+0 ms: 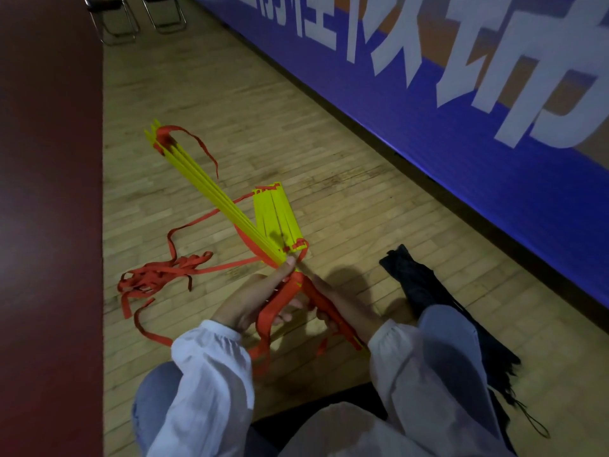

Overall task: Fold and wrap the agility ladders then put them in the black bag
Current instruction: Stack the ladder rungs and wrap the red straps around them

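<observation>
Person crouched on a wood floor [329,159], white sleeves in view.

Held rung bundle [204,183]: yellow flat rungs stacked together, long axis diagonal. The near end is in the hands and the far end points up and to the left, away from the person, raised off the floor. A red strap loops round the far tip, with a loose tail hanging from it.

Second rung bundle [275,216]: yellow rungs fanned side by side, just beyond the hands. Long axis runs roughly away from the person, near end beside the left thumb. It appears to lie on the floor, though contact is not certain.

Red straps [155,278]: loose tangle on the floor to the left of the hands. One strand runs from it up to the bundles.

Left hand [250,301]: palm turned inward, thumb straight and pressed along the near end of the held rung bundle. The fingers are curled under it, so the grip is closed round rungs and strap.

Right hand [342,301]: lower and to the right, fingers curled under the bundle's near end, where a red strap crosses them. Grip closed on that end.

Black bag [421,285]: on the floor to the right of the right hand, lying flat, partly hidden by a sleeve.

Blue banner [461,143] with white characters along the right. Two folding chairs [131,18] at top left.
</observation>
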Demonstrator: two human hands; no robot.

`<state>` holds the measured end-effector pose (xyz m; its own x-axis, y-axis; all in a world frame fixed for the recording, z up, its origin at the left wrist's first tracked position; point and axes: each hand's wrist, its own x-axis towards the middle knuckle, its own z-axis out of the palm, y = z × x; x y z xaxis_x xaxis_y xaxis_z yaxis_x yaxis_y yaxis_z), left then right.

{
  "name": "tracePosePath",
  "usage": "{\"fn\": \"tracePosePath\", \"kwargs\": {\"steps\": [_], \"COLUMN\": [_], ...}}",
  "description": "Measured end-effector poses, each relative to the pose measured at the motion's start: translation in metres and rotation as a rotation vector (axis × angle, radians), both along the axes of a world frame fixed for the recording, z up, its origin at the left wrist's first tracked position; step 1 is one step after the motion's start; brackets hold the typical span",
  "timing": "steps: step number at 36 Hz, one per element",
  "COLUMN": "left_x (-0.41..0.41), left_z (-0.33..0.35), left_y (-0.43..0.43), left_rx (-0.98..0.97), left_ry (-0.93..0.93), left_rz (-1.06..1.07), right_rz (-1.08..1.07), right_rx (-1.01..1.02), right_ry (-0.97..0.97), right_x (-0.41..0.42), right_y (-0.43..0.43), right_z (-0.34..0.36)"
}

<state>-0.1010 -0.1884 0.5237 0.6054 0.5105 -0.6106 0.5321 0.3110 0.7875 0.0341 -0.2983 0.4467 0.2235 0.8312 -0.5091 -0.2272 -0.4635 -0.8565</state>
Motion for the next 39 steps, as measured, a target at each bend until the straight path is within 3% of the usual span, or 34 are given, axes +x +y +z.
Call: {"fn": "tracePosePath", "kwargs": {"steps": [10, 16, 22, 32, 39], "left_x": [0.002, 0.008, 0.009, -0.005, -0.008], "left_z": [-0.005, -0.012, -0.013, -0.024, -0.023], "left_y": [0.005, 0.003, -0.002, 0.004, 0.0], "left_rx": [-0.068, -0.027, 0.057, 0.113, 0.105], "left_ry": [-0.082, -0.114, -0.077, -0.124, -0.203], "left_rz": [0.086, 0.191, 0.196, 0.037, -0.063], "right_rz": [-0.096, -0.133, -0.103, 0.172, 0.254], "right_rx": [0.056, 0.001, -0.014, -0.011, -0.015], "right_ry": [-0.253, -0.443, -0.498, -0.266, -0.07], "right_x": [0.001, -0.002, -0.002, 0.018, 0.023], "right_y": [0.004, 0.007, 0.007, 0.001, -0.004], "right_z": [-0.001, -0.008, -0.009, 0.007, 0.011]}}
